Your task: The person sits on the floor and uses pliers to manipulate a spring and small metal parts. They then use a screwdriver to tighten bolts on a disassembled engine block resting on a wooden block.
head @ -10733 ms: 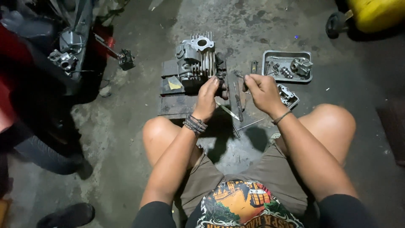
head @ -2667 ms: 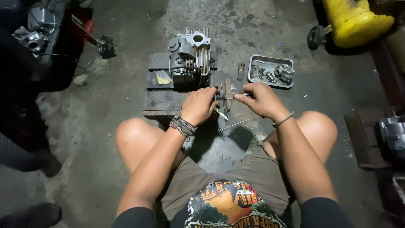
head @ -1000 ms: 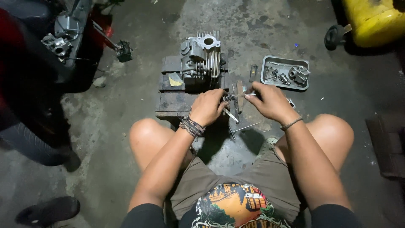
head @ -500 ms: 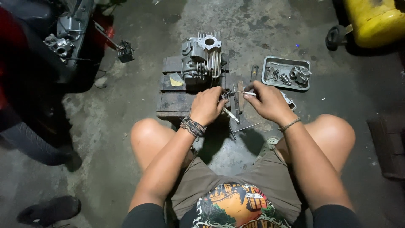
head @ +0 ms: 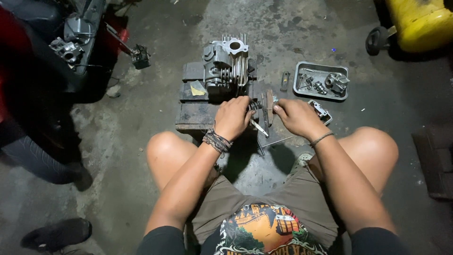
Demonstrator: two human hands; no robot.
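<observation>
Barely anything has shifted since half a second ago: left hand (head: 232,116) stays curled around the valve spring (head: 255,106), right hand (head: 296,116) pinches the clamp tool (head: 269,105) beside it. Both sit just near of the finned cylinder head (head: 227,66); metal parts tray (head: 321,80) lies right.
</observation>
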